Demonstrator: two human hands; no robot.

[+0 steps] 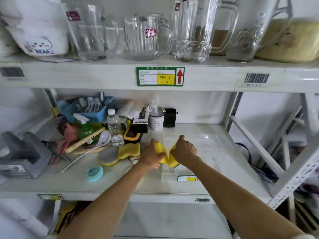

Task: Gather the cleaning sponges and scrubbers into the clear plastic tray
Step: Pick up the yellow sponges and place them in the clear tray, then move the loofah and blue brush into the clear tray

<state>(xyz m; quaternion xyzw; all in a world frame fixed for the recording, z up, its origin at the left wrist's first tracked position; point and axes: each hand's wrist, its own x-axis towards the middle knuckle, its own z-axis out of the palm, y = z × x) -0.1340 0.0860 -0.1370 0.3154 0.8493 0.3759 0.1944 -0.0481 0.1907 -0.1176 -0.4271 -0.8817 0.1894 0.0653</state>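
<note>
My left hand (pixel 150 155) grips a yellow sponge (pixel 161 148), and my right hand (pixel 183 150) grips a second yellow sponge (pixel 172 160) right beside it. Both sit over the left end of the clear plastic tray (pixel 207 144) on the middle shelf. Left of my hands lie another yellow sponge (pixel 128 150), a round grey-topped yellow scrubber (pixel 108 156) and a round teal scrubber (pixel 94 173). The tray's bottom under my hands is hidden.
A water bottle (pixel 114 127), a green spray bottle (pixel 86 130), a white ladle (pixel 103 138), a blue basket (pixel 89 107), a perforated cup (pixel 156 120) and a grey block (pixel 22 156) crowd the shelf's left and back. Glass mugs (pixel 145 37) stand on the shelf above.
</note>
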